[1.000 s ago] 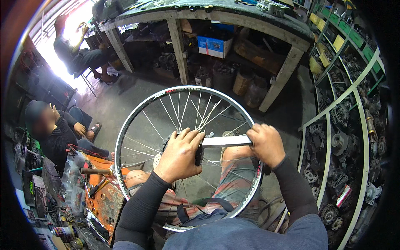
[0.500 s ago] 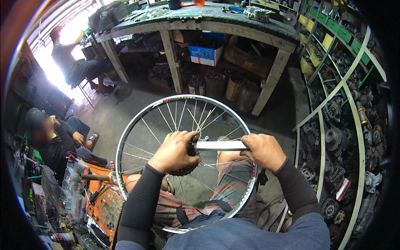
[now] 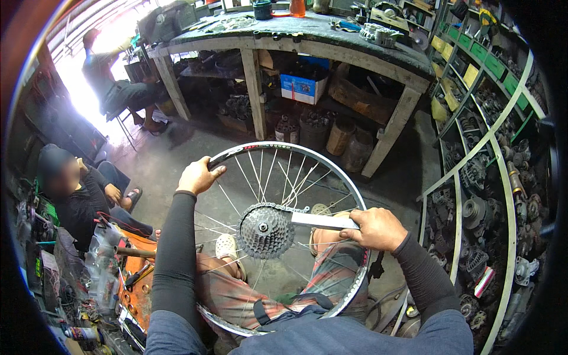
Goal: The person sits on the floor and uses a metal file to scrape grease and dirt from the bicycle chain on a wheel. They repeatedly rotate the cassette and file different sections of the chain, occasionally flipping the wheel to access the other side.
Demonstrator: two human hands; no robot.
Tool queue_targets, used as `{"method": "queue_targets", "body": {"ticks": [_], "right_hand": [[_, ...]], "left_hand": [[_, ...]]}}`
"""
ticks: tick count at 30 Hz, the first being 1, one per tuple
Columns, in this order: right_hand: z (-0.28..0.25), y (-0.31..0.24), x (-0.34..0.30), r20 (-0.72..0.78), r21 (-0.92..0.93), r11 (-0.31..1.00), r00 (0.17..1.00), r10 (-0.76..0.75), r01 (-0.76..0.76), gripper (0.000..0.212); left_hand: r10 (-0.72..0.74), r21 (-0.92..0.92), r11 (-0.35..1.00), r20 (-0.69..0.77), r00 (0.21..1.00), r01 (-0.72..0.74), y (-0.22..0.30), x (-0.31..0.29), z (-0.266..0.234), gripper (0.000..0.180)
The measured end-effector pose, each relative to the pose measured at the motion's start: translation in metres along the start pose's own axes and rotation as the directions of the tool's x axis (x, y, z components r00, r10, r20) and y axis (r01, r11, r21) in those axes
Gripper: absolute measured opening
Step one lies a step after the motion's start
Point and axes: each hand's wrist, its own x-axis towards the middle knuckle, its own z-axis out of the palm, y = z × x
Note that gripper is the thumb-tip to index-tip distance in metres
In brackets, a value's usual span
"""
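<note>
A spoked bicycle wheel lies across my lap, its sprocket side facing up. At the hub sits a dark sprocket cassette. A chain whip reaches to it from the right: its chain runs round the cassette's upper edge, and its flat, light bar points toward the rim. My right hand is closed round the outer end of this bar. Over at the wheel's upper left, my left hand grips the rim, fingers partly hidden. Several loose spokes stick out of line above the cassette.
A long workbench stands ahead, with a blue-and-white box under it. Shelves of metal parts rise at the right. A seated person is at the left, another farther back. An orange toolbox-like surface lies beside me.
My left hand has left the cassette and moved up and left onto the rim, uncovering the cassette and chain. My right hand keeps the chain whip, its bar now tilted slightly down to the right.
</note>
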Motion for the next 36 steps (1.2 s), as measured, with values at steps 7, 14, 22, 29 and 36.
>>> {"method": "queue_targets", "body": {"ticks": [7, 14, 22, 29, 36], "right_hand": [[0.035, -0.006, -0.017, -0.181, -0.047, 0.998, 0.983, 0.041, -0.05, 0.052], [0.043, -0.019, -0.028, -0.227, 0.004, 0.997, 0.971, 0.077, -0.078, 0.047], [0.043, -0.017, -0.031, -0.253, -0.02, 0.998, 0.966, 0.045, -0.052, 0.05], [0.039, -0.019, -0.029, -0.231, -0.012, 0.998, 0.972, 0.053, -0.057, 0.05], [0.047, -0.018, -0.028, -0.251, 0.017, 0.999, 0.967, 0.048, -0.045, 0.048]], "left_hand": [[-0.082, 0.105, 0.99, -0.152, 0.985, 0.098, 0.004, -0.012, 0.023, 0.059], [-0.099, 0.152, 0.981, -0.133, 0.986, 0.119, 0.006, -0.014, 0.02, 0.061], [-0.103, 0.137, 0.983, -0.16, 0.982, 0.125, 0.009, -0.016, 0.026, 0.058], [-0.127, 0.146, 0.978, -0.165, 0.978, 0.152, 0.004, -0.02, 0.027, 0.06], [-0.137, 0.17, 0.972, -0.161, 0.978, 0.164, 0.004, -0.018, 0.032, 0.061]]}}
